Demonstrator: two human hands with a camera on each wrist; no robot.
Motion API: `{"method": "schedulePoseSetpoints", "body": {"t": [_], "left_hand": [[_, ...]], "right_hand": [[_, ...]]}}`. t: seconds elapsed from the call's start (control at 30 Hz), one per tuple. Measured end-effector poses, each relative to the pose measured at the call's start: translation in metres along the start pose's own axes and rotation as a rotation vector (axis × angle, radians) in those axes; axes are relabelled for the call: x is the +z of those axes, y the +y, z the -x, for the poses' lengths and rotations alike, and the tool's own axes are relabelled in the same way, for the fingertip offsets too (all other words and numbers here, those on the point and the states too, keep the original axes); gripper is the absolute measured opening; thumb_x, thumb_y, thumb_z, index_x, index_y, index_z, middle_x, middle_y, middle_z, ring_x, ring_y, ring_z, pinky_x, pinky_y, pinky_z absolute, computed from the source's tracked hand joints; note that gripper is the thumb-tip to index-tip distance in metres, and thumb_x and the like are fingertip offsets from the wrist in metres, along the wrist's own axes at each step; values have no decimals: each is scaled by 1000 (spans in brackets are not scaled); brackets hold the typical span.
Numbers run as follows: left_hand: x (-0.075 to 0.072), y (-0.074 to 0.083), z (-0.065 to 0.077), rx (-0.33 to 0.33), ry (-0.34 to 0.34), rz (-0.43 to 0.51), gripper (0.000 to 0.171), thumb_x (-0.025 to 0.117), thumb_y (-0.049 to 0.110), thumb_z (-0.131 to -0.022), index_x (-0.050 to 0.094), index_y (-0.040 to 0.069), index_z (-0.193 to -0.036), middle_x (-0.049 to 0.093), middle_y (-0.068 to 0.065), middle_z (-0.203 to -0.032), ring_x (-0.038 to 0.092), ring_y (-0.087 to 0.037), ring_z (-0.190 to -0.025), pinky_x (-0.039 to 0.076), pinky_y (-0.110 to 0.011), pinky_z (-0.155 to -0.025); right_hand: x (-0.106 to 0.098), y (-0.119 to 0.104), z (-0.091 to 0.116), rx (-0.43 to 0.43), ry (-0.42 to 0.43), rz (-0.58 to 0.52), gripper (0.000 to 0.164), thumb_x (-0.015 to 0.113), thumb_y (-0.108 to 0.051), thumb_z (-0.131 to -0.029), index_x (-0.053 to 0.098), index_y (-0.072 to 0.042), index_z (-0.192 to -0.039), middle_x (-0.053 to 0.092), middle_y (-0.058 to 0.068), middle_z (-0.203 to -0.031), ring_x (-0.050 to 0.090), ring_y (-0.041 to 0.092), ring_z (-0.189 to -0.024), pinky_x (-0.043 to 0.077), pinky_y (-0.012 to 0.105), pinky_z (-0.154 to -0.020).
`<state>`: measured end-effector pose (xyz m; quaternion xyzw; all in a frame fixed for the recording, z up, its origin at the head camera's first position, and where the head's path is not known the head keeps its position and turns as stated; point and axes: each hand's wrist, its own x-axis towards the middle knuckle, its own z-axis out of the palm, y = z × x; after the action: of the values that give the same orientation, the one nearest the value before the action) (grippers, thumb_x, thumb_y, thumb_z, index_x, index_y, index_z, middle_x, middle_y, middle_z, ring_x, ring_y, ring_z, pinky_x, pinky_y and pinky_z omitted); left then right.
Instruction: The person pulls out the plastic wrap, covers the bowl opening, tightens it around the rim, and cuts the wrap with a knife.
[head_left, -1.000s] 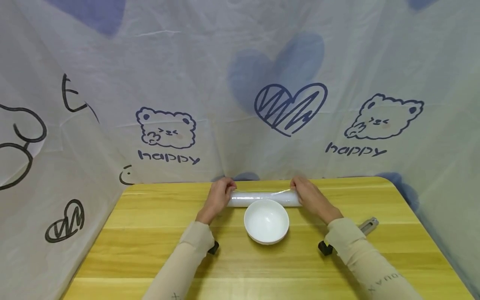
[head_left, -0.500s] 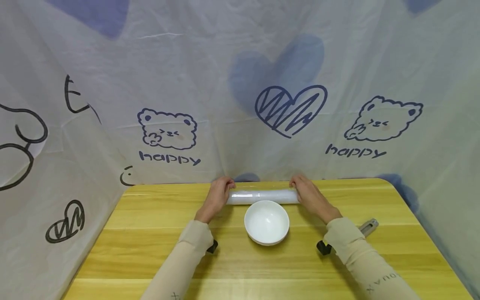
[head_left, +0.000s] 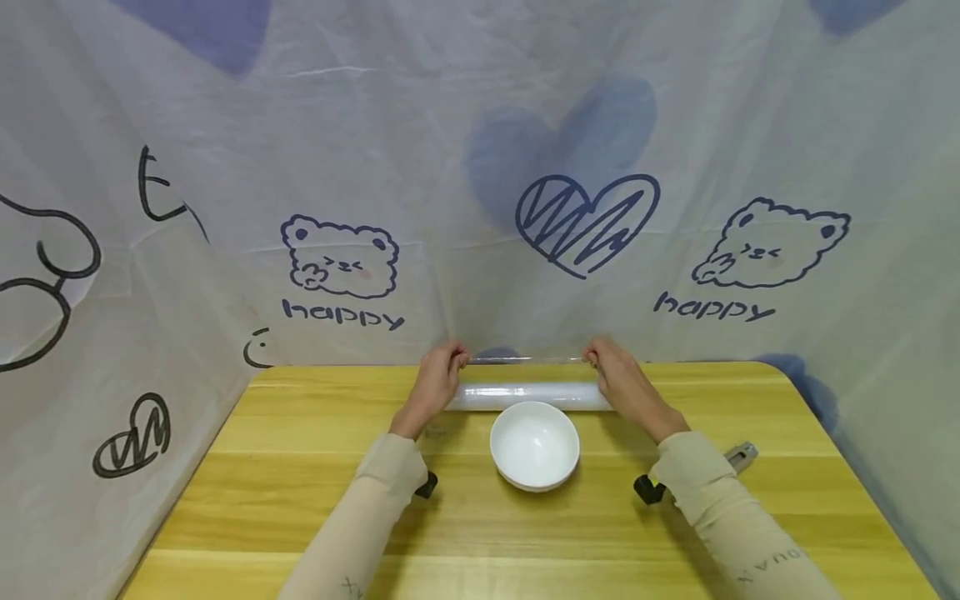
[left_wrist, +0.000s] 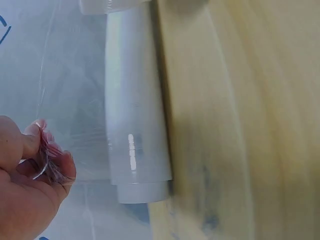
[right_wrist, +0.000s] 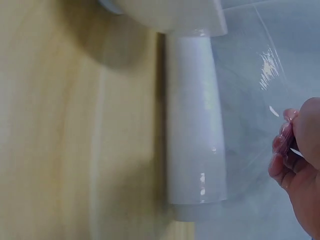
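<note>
Currently one left hand and one right hand pinch one glossy, see-through cling-film sheet between them; one whitish cling-film roll lies at twelve o'clock from one white bowl on the tabletop

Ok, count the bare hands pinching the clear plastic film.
2: the left hand at the left end of the film, the right hand at its right end, both beyond the round white bowl.
</note>
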<state>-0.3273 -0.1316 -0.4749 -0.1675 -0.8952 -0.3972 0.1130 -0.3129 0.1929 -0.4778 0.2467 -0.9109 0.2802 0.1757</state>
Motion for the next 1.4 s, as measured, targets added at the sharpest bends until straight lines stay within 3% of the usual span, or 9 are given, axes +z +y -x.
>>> {"method": "schedulePoseSetpoints", "body": {"t": [0.37, 0.5, 0.7, 0.93, 1.3, 1.4], "left_hand": [[-18, 19, -6, 9, 28, 30, 19, 51, 1, -107, 66, -9, -102, 67, -21, -94, 62, -34, -85, 54, -41, -75], [-22, 22, -7, 13, 21, 42, 18, 51, 2, -106, 66, -8, -103, 67, -23, -97, 63, -37, -89, 55, -42, -77], [-28, 28, -6, 28, 43, 33, 16, 53, 0, -105, 67, -5, -98, 66, -19, -92, 60, -30, -82, 54, -39, -72], [-37, 35, -11, 47, 35, 38, 17, 52, 0, -106, 66, -6, -100, 67, -21, -94, 62, -31, -84, 54, -39, -73], [-50, 47, -16, 33, 20, 40, 18, 51, 2, -107, 67, -6, -104, 67, -18, -97, 61, -28, -87, 55, -37, -76], [-53, 50, -18, 42, 26, 47, 18, 51, 1, -106, 66, -8, -103, 67, -17, -96, 63, -32, -88, 55, -38, -76]], "right_hand": [[-20, -14, -13, 59, -38, -47, 14, 45, -4, -109, 58, 0, -108, 61, 13, -98, 58, 28, -88, 55, 43, -79], [-24, -16, -14, 41, -20, -48, 13, 46, -2, -108, 59, 1, -106, 61, 13, -97, 58, 28, -87, 54, 43, -78], [-28, -19, -16, 12, -8, -75, 16, 45, -2, -108, 60, 3, -106, 63, 15, -100, 61, 29, -89, 55, 43, -77], [-39, -24, -21, 7, -8, -73, 16, 45, -3, -108, 60, 3, -107, 64, 17, -102, 62, 32, -88, 56, 43, -76], [-52, -29, -31, -41, 26, -62, 18, 44, -3, -109, 60, 4, -107, 64, 18, -100, 60, 29, -85, 54, 42, -72], [-55, -30, -33, -58, 34, -47, 17, 45, -3, -108, 60, 5, -106, 64, 19, -100, 60, 29, -84, 54, 42, -71]]}}
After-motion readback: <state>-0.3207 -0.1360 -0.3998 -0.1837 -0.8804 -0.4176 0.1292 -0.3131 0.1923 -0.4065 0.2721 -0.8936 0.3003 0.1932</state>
